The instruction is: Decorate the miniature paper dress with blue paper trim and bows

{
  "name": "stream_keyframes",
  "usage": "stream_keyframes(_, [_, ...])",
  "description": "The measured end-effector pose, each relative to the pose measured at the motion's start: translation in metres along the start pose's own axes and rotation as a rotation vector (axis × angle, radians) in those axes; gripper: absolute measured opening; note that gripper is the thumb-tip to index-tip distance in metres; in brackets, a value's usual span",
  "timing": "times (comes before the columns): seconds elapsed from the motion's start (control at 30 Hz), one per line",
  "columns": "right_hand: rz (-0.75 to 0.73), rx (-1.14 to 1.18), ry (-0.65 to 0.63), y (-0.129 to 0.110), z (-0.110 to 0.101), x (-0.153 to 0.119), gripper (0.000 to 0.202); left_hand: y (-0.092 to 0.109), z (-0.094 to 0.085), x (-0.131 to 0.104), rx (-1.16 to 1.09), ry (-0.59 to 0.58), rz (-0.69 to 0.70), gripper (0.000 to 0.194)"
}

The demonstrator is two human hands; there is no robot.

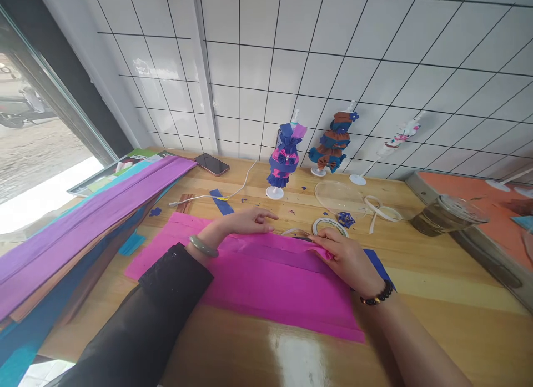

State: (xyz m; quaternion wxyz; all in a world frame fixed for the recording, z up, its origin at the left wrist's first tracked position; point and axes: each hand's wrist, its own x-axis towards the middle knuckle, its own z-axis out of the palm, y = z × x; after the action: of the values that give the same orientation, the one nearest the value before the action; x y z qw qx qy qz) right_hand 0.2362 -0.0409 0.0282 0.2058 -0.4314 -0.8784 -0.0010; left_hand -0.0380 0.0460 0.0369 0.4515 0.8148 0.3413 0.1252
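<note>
A wide sheet of pink crepe paper (266,287) lies on the wooden table, with its far edge folded over in a strip. My left hand (250,220) rests at that far edge toward the left, its fingers loosely stretched out and apart, gripping nothing. At the right end of the fold my right hand (339,256) pinches the paper between thumb and fingers, bunching it slightly. Just beyond these fingertips shows a thin dark sliver, too hidden to name. Behind my right hand lies a roll of double-sided tape (328,225).
Long purple crepe paper (104,204) covers the left side over blue and brown sheets. A phone (212,164), white cable (245,181) and several small paper dresses, one blue and pink (283,156), stand near the tiled wall. A lidded cup (445,215) sits right.
</note>
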Motion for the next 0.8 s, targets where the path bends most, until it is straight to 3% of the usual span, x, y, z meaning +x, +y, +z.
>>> stream_keyframes(0.33, [0.001,0.002,0.002,-0.001,0.0013,0.0013,0.028,-0.0088,0.0063,0.0051,-0.219,-0.079,0.016,0.058])
stream_keyframes(0.8, [0.011,0.002,-0.009,0.0006,0.0002,0.0024,0.027,-0.0101,0.0047,0.0047,-0.207,-0.073,0.0,0.053])
